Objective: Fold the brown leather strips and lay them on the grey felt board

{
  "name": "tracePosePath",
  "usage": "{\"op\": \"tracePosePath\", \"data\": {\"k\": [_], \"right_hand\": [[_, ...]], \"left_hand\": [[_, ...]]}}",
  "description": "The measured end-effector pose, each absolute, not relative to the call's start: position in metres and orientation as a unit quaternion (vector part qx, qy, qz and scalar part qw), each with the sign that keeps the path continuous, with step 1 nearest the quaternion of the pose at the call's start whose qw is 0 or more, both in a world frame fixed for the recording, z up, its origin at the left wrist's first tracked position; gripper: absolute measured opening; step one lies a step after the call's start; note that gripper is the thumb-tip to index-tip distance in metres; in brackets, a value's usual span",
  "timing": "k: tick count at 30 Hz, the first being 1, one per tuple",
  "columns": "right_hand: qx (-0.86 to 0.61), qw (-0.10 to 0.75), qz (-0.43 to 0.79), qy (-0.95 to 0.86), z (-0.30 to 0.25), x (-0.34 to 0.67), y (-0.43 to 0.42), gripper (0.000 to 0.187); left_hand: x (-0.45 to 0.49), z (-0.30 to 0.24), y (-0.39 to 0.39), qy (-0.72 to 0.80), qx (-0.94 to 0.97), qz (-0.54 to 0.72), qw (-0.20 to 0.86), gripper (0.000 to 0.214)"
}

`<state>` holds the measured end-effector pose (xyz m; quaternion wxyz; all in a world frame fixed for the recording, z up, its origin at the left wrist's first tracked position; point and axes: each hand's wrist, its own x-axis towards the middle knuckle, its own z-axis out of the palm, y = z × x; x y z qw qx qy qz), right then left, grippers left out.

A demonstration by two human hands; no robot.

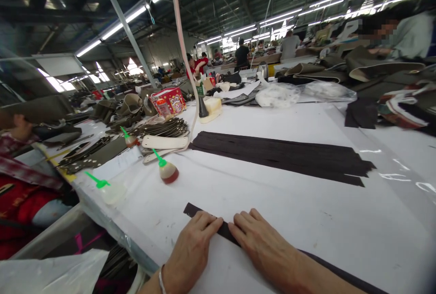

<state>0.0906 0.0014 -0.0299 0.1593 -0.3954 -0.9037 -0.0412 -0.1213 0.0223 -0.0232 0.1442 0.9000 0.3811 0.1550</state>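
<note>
Left hand [192, 251]: I rest it open and palm down, unclenched, with the fingers on the dark leather strip [223, 230] near its upper end. A thin metal bangle [161, 280] circles the wrist.

Right hand [264, 244]: I lay it flat too, with the fingertips on the same strip, just beside the left hand. It grasps nothing.

Strip: it lies diagonally on the white worktop [327, 226], passing under both hands and running out of view at the lower right.

Nearest things: a stack of dark strips [275, 155] lies ahead, well apart from my hands. A squeeze bottle with a green nozzle [168, 170] sits to the upper left, and a pale bottle [111, 192] lies nearer the worktop's edge.

Further along: cream strap pieces [165, 142] rest against a pile of olive panels [163, 127], near a red printed box [168, 101].

Co-workers: a person in a red garment [30, 198] sits beyond the left edge, and another in a pale top [412, 35] is at the far right.
</note>
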Motion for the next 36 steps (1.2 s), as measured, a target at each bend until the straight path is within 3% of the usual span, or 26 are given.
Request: {"op": "tracePosePath", "data": {"k": [10,27,36], "right_hand": [[-0.387,0.17,-0.057,-0.904,-0.025,0.112,-0.015,0.025],[-0.419,0.156,-0.008,-0.895,-0.028,0.158,-0.051,0.034],[-0.424,0.179,-0.027,-0.887,-0.025,0.186,-0.075,0.041]], "left_hand": [[-0.124,-0.024,0.02,0.371,0.92,0.111,0.056,0.055],[-0.12,-0.016,0.017,0.352,0.935,0.043,0.002,0.076],[-0.116,-0.009,0.017,0.35,0.933,0.08,-0.032,0.073]]}}
